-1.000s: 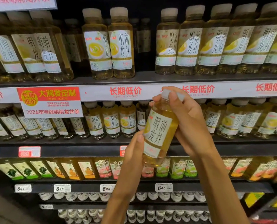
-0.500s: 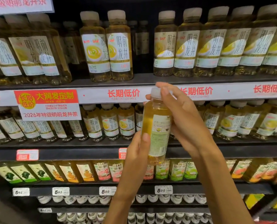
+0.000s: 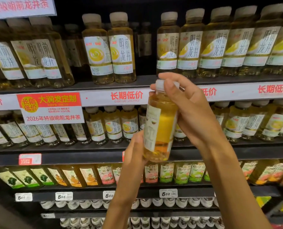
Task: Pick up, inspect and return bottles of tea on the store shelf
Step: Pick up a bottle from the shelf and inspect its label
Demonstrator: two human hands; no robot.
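Rows of tea bottles (image 3: 122, 48) crowd the shelf (image 3: 104, 85) behind, with a red promo sign (image 3: 50, 107) at left. The held bottle (image 3: 160, 128) stands upright in mid-air before the shelves (label seam showing): right hand (image 3: 192, 113) fingers clamped round its cap, left hand (image 3: 134, 152) cradling its base.

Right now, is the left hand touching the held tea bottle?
Touching. The head view shows the left hand against the lower side of the tea bottle, no gap between them, while the right hand holds its cap end.
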